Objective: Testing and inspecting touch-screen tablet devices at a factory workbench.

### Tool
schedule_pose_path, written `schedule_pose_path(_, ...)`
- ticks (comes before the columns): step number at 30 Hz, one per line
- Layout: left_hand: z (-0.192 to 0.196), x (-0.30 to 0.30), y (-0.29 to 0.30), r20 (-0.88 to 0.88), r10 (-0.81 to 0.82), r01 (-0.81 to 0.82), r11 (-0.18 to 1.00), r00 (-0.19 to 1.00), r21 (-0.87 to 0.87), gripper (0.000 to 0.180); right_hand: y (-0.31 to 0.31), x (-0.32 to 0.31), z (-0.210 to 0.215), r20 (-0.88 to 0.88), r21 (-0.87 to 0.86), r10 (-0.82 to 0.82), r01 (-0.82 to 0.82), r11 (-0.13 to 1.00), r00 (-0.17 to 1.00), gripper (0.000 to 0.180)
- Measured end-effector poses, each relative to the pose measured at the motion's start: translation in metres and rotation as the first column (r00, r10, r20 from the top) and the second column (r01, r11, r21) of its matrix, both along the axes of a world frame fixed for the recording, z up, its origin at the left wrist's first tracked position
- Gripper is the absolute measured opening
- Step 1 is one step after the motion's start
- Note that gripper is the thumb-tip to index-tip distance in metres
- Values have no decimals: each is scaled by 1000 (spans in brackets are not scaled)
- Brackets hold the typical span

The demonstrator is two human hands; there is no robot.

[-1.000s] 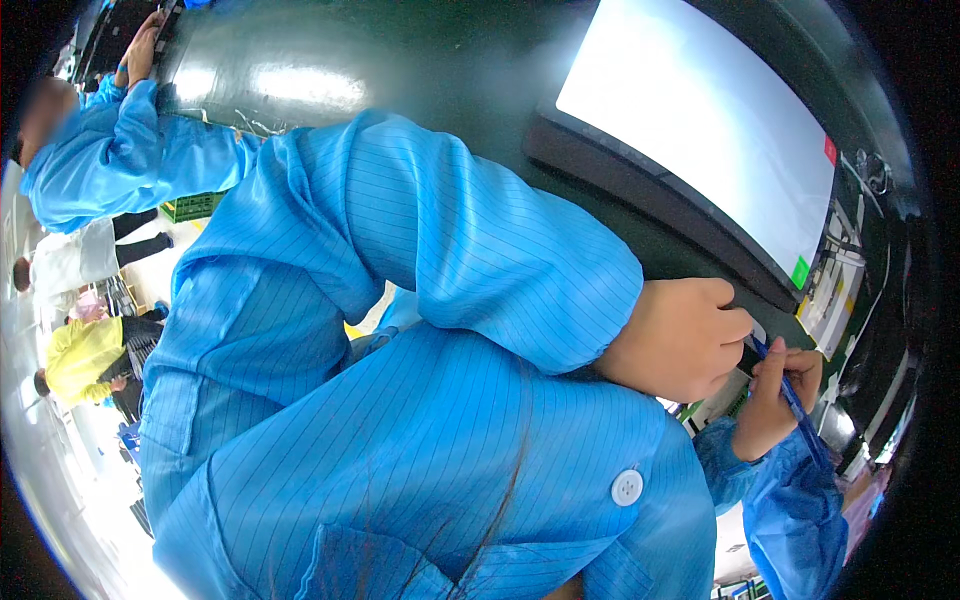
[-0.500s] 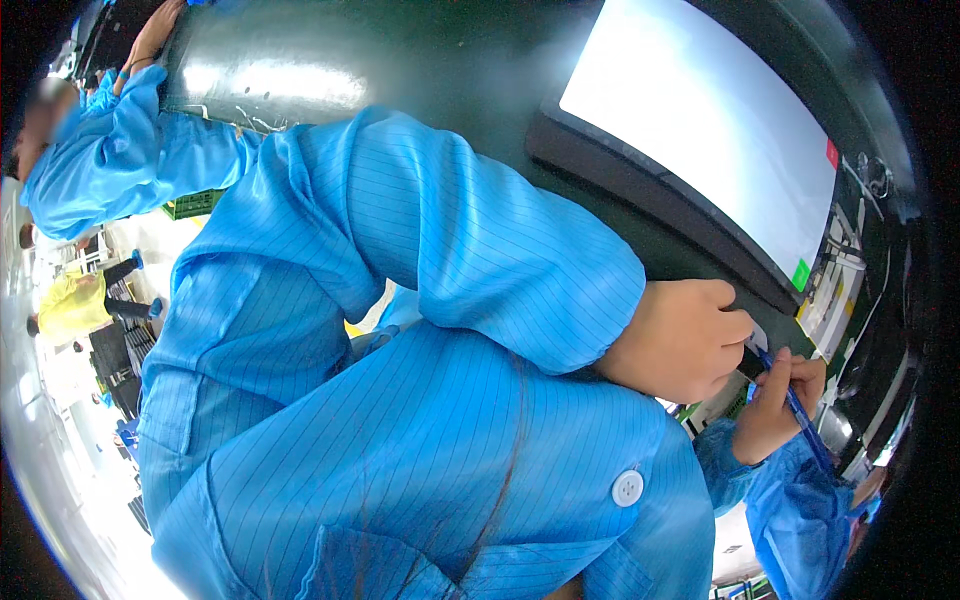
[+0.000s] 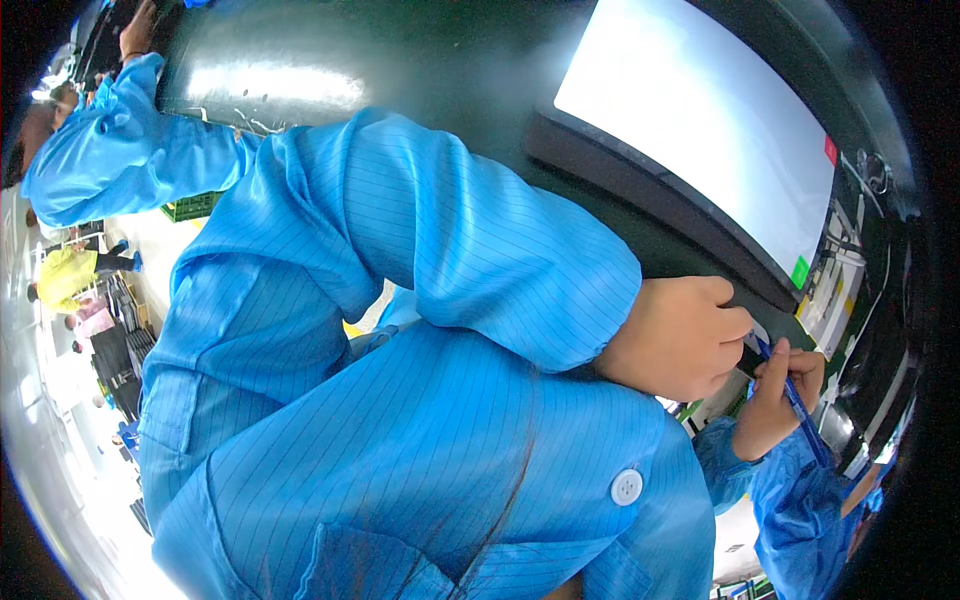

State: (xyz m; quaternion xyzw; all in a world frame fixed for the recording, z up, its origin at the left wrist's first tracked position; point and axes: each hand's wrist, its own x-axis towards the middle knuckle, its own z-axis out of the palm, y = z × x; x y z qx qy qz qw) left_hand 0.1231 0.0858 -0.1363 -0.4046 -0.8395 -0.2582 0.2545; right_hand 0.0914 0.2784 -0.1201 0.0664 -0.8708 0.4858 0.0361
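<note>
The left hand point(image 3: 680, 338), curled into a closed grip, rests on the lower edge of the flat white-lit panel in its black frame point(image 3: 650, 190). At four o'clock of it, the right hand point(image 3: 775, 400) pinches a slim blue pen point(image 3: 790, 395), tip at the frame's corner. This looks like marking; the next stroke calls for a steady panel.

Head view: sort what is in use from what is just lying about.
In use: blue pen, gripped in the right hand; white panel in its dark frame, with the curled left hand at its edge.
Lying about: green crate.
</note>
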Motion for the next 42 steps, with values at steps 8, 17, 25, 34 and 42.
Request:
schedule_pose_path(8, 2, 0, -1, 14, -6, 6, 1000, 1000, -10, 12, 0, 0, 0, 4, 3, 12, -12, 1000, 1000, 24)
schedule_pose_path(17, 2, 0, -1, 8, -3, 3, 1000, 1000, -8, 11, 2, 0, 0, 3, 4, 29, -29, 1000, 1000, 24)
schedule_pose_path(25, 1, -2, 0, 16, -22, 22, 1000, 1000, -9, 11, 6, -2, -1, -34, 12, 24, -24, 1000, 999, 25)
schedule_pose_path(34, 2, -4, 1, 0, -13, 13, 999, 1000, 39, 12, 35, -49, 41, -276, -1, -16, 17, 1000, 961, 7)
schedule_pose_path(42, 0, 2, -3, 27, -2, 1, 1000, 1000, 16, 12, -37, -246, 59, -212, 733, 622, -298, 611, 754, 23)
